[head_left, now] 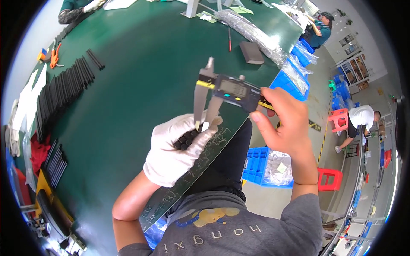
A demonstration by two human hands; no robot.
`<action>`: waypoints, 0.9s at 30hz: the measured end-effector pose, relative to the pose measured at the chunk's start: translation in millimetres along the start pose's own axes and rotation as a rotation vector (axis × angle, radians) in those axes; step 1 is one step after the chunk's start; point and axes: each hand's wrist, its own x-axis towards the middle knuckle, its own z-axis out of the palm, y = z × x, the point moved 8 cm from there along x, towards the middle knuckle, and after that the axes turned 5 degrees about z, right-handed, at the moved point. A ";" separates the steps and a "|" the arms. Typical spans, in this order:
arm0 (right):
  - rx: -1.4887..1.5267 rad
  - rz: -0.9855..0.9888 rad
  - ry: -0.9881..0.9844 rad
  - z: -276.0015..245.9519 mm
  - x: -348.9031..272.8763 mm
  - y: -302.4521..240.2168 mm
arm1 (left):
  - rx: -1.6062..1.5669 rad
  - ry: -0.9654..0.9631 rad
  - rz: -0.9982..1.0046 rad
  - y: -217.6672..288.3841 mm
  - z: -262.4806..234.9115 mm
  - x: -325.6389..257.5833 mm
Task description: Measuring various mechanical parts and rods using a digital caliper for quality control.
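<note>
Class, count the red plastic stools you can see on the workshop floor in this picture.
2. One red stool stands beside the person crouching at the right; the other red stool stands lower, next to the blue crate. More may be hidden.

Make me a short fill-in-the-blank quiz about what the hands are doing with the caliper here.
1. The left hand wears a ____ glove.
2. It grips a bundle of short ____ rods.
3. The bare right hand holds a digital ____ over them.
4. The table top is ____.

Missing words: white; black; caliper; green
</note>
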 end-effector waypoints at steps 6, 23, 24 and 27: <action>0.141 0.175 0.030 4.1 -15.3 -4.2 | 0.131 0.174 0.013 1.7 -6.8 -5.0; 0.011 0.197 0.086 1.3 -18.1 -12.0 | 0.334 0.284 0.153 10.0 -8.2 -8.4; 0.044 0.196 0.091 4.1 -18.9 -11.0 | 0.318 0.299 0.167 10.8 -10.0 -9.4; 0.045 0.202 0.092 3.3 -18.7 -9.6 | 0.305 0.303 0.177 8.6 -10.0 -9.8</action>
